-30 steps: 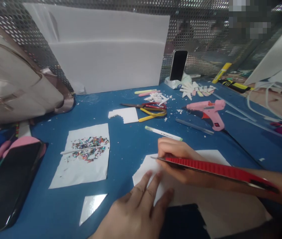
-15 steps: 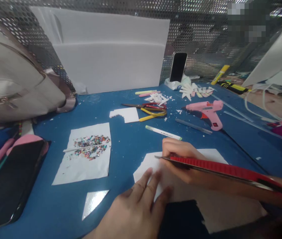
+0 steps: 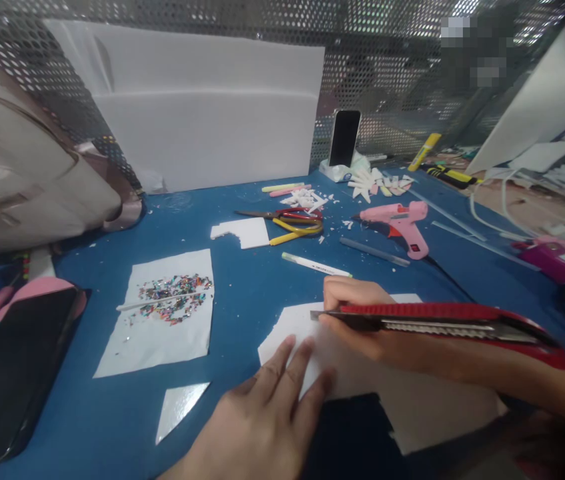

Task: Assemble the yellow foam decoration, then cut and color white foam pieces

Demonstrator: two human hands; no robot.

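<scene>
My right hand grips a red utility knife, whose blade tip points left over a white board. Whether the tip touches the board I cannot tell. My left hand lies with its fingers spread on the board's left part, pressing it to the blue table. Much of the board's right side is hidden under my right hand and forearm. A small white offcut rests left of my left hand. Just beyond my right hand lies a white pen.
A paper sheet with colourful flakes lies left, beside a black phone. Scissors, a pink glue gun and a clear glue stick are farther back. A bag stands at the left; another phone stands upright behind.
The view has shifted slightly, so most things appear farther left. My right hand has rolled the knife, showing more of the blade's side. My left hand stays on the board.
</scene>
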